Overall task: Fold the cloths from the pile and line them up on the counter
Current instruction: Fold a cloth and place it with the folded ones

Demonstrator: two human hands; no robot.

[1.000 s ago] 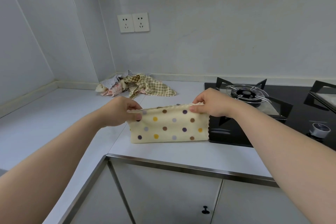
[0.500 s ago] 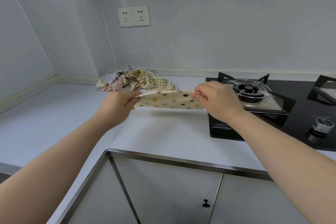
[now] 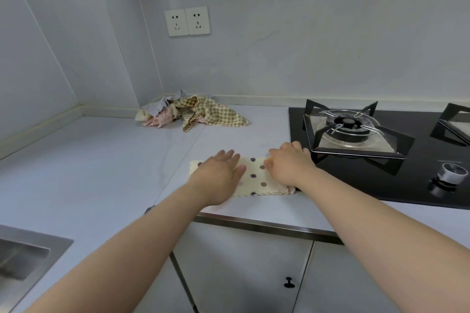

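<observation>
A cream cloth with coloured dots [image 3: 256,176] lies folded into a long strip on the white counter [image 3: 106,160], close to the front edge and just left of the hob. My left hand [image 3: 220,173] rests flat on its left half, fingers spread. My right hand [image 3: 290,164] presses palm-down on its right end, fingers slightly curled, nothing gripped. The pile of crumpled cloths [image 3: 193,114], with a yellow checked one on top, sits in the back corner against the wall.
A black gas hob [image 3: 356,134] with a burner grate fills the counter to the right, its knob [image 3: 452,173] near the front. A steel sink [image 3: 23,254] shows at the lower left. A double wall socket [image 3: 187,21] is above the pile.
The dotted cloth was held up in the air by both hands; it now lies flat on the counter and both hands press on top of it.
</observation>
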